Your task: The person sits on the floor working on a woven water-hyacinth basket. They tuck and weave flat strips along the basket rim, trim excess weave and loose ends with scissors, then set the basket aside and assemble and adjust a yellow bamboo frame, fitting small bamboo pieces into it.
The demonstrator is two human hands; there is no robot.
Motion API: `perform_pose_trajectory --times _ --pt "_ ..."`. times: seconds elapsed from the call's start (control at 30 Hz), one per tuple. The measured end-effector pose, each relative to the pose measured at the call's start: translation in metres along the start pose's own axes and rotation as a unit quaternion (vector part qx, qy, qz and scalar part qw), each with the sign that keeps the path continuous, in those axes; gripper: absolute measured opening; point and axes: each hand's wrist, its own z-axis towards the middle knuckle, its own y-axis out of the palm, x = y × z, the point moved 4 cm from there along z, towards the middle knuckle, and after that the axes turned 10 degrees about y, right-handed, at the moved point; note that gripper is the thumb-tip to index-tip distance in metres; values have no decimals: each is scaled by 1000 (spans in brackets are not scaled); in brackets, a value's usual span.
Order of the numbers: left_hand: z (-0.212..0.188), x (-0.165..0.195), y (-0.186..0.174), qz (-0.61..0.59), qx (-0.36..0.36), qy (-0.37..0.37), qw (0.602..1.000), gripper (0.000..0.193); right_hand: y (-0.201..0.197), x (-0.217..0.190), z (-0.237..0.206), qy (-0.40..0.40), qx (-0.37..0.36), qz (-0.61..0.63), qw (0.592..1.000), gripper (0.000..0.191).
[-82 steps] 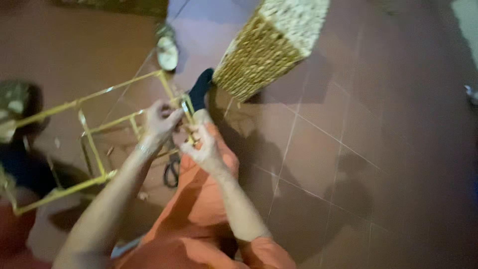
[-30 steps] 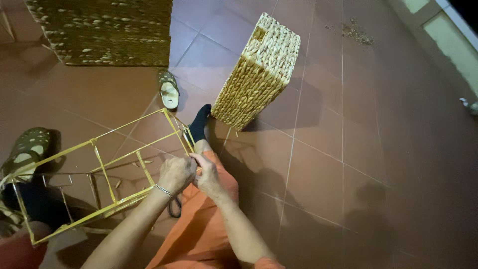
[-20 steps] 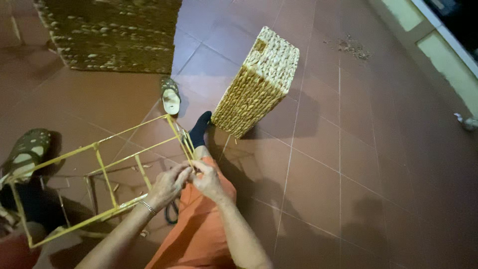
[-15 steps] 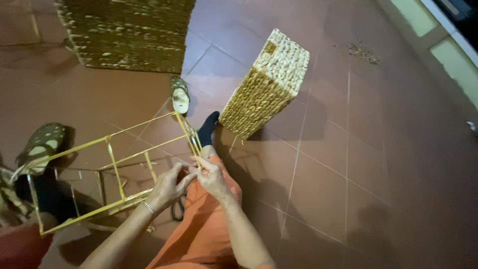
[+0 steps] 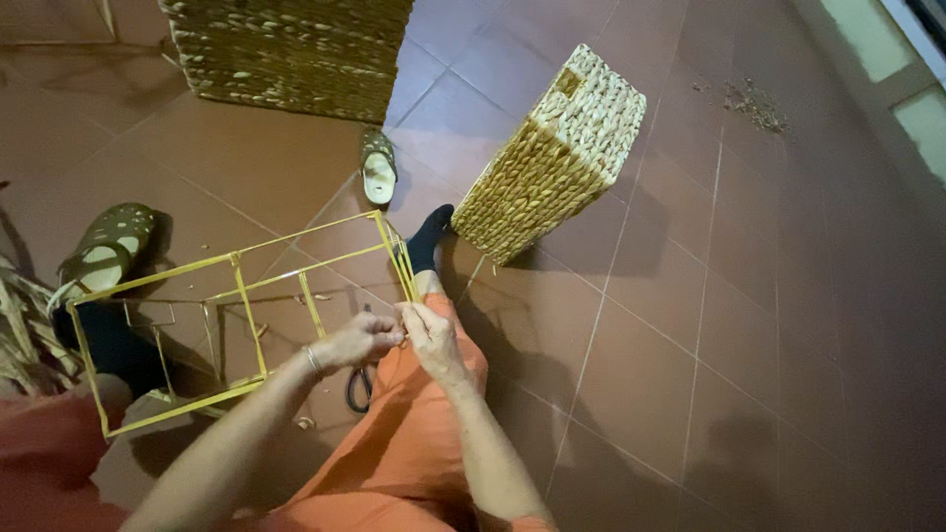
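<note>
Both hands meet at lower centre; left hand [image 5: 360,342] and right hand [image 5: 431,338] pinch narrow on the yellow wire frame [image 5: 236,320] lying left of centre; scissors [image 5: 359,386] below; beyond, a woven basket [image 5: 552,158] tilts, upper centre.

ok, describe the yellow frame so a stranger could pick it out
On the red tiled floor, left of the tilted woven basket, lies a wire frame. Both hands, left and right, work at its near corner. It alone is bare yellow rods, unwoven.
</note>
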Motion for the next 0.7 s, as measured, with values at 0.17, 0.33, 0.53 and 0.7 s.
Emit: perform_pose_trajectory --times 0.17,0.33,0.53,0.7 --pt "-3 9 -4 -93 -13 -61 994 19 4 -5 4 -93 67 -43 993 24" --pt "-11 14 -19 132 66 9 989 26 5 -7 11 -99 90 -44 990 21" --pt "-27 8 -38 185 117 35 975 27 8 -8 21 -69 83 -43 993 21" --pt "-44 21 -31 463 180 298 815 17 7 -19 31 -195 100 -116 969 20"
